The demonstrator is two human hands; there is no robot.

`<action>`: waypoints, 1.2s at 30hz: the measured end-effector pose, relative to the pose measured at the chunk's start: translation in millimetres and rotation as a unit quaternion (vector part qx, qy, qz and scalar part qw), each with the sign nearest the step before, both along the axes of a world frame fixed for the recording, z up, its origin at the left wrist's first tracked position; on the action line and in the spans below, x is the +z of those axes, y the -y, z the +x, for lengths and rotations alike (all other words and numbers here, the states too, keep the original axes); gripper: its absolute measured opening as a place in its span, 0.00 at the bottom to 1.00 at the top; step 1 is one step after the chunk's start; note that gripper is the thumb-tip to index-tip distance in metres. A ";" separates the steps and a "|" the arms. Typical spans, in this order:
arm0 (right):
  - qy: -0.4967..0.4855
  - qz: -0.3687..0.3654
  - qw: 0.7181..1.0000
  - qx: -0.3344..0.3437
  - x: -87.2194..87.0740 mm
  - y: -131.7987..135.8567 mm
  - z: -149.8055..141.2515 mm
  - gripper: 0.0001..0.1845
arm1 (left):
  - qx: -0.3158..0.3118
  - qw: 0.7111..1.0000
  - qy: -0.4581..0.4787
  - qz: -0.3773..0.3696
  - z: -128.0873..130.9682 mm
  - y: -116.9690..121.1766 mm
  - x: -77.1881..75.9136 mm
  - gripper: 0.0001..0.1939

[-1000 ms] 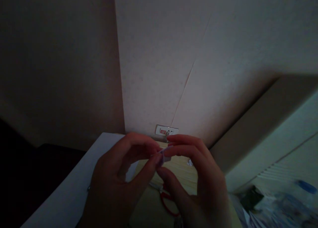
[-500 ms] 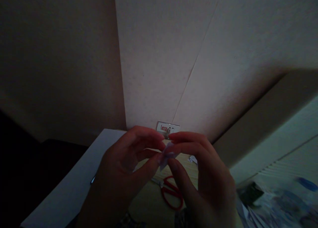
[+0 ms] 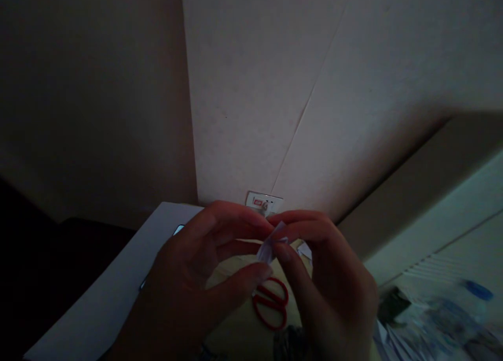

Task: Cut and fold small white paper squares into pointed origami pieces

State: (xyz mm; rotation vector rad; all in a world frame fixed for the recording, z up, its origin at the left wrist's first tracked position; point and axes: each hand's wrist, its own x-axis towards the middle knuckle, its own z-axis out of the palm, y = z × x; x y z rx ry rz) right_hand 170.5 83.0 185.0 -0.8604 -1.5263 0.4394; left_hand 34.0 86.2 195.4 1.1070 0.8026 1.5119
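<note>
The room is dim. My left hand (image 3: 196,277) and my right hand (image 3: 326,282) are raised together in front of me, fingertips meeting. Between them they pinch a small folded piece of pale paper (image 3: 271,245). Both hands' fingers are curled closed round it. Below the hands a pair of red-handled scissors (image 3: 271,303) lies on the light wooden table top (image 3: 236,329).
A white board or ledge (image 3: 118,287) runs along the left. A wall socket plate (image 3: 264,201) sits on the wall just behind the hands. Loose papers and dark small items (image 3: 424,324) lie at the right, with a blue pen (image 3: 477,290) farther right.
The hands have turned the paper slightly and lifted a little; the view has shifted so that the scissors show more fully beneath them.
</note>
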 end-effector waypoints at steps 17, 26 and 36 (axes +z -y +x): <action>0.022 -0.015 0.999 -0.043 1.3 2.2 1.5 0.14 | 0.080 0.992 -0.084 0.050 2.5 1.3 0.3 0.14; 0.035 -0.014 0.999 -0.016 1.2 2.7 2.9 0.12 | 0.103 0.993 -0.042 0.036 4.5 2.2 1.0 0.14; 0.041 0.031 0.998 0.026 3.0 0.3 7.2 0.10 | 0.055 0.996 -0.053 0.048 -2.0 -4.2 1.0 0.13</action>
